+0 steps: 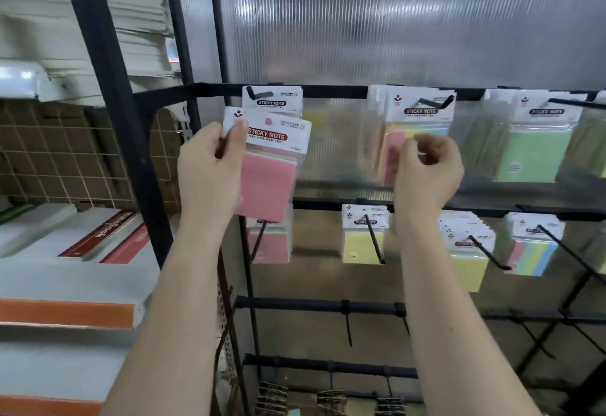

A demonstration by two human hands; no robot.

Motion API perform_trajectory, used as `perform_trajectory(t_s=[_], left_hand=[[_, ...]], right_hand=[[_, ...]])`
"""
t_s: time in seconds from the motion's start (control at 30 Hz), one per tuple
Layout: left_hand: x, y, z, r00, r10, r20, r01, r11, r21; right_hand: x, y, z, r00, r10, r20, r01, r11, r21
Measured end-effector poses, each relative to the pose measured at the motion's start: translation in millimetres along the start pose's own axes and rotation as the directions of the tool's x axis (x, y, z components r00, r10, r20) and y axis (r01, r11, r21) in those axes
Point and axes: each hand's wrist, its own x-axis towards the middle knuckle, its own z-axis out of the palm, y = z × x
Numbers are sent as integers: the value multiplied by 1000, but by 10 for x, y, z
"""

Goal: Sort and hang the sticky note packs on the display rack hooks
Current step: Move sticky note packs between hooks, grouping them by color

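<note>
Presently the left hand [210, 166] grips a pink sticky note pack [267, 166] by its header, just below the rack's upper-left hook [259, 92]. The right hand [426, 166] hovers clenched, holding nothing, before the multicolour pack [418, 120].

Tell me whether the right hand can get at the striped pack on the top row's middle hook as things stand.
Probably yes. The right hand holds nothing and is raised right in front of the striped pack on the middle hook. Nothing lies between them; the left hand is off to the side with the pink pack.
</note>
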Motion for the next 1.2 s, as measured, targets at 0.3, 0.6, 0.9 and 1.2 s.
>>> perform_trajectory(t_s=[0.3,0.6,0.9,1.2], left_hand=[[261,62,77,984,83,-155,-117,966,-230],[391,-54,165,972,85,-221,-133,968,-213],[415,-219,326,989,31,-147,-64,972,-227],[633,-435,548,976,-216,21,209,906,-369]], right_hand=[[-291,295,-135,937,112,330,-45,978,-204],[-285,342,-173,937,125,328,-58,977,-205],[-256,399,-229,934,164,316,-87,965,-246],[-219,425,-274,924,184,336,-94,959,-266]])
